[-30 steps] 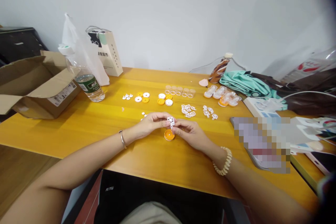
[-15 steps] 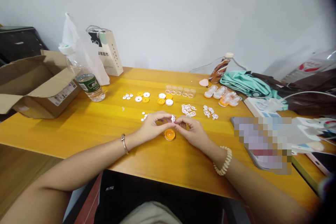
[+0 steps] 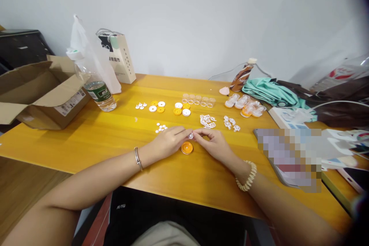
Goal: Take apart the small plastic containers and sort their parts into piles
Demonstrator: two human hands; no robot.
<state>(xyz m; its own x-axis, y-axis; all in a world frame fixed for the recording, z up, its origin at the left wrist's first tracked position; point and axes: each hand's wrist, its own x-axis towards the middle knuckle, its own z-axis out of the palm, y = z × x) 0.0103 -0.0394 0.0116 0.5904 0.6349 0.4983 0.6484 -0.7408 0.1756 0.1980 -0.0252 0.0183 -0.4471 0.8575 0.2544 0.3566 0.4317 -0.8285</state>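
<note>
Between my fingertips is a small white openwork plastic piece (image 3: 190,135), partly covered by the fingers. My left hand (image 3: 172,138) grips it from the left, back of the hand turned up. From the right, my right hand (image 3: 212,142) pinches it with thumb and forefinger. Just below them on the table lies a round orange cap (image 3: 187,147). Small white discs (image 3: 160,127) lie to the left of my left hand. Beyond my right hand are a pile of white openwork pieces (image 3: 207,121) and a smaller group of similar pieces (image 3: 230,122).
Farther back stand clear little cups (image 3: 196,100), white and orange rings (image 3: 157,106), more round caps (image 3: 182,109) and clear-topped assemblies (image 3: 245,104). At left are a cardboard box (image 3: 57,103) and a water bottle (image 3: 99,92). A phone (image 3: 284,157) lies right, near a brown drink bottle (image 3: 243,75).
My left hand has rolled over, so its back now faces up and its fingers cover more of the white piece. The piece sits slightly lower. My right hand keeps its pinch.
</note>
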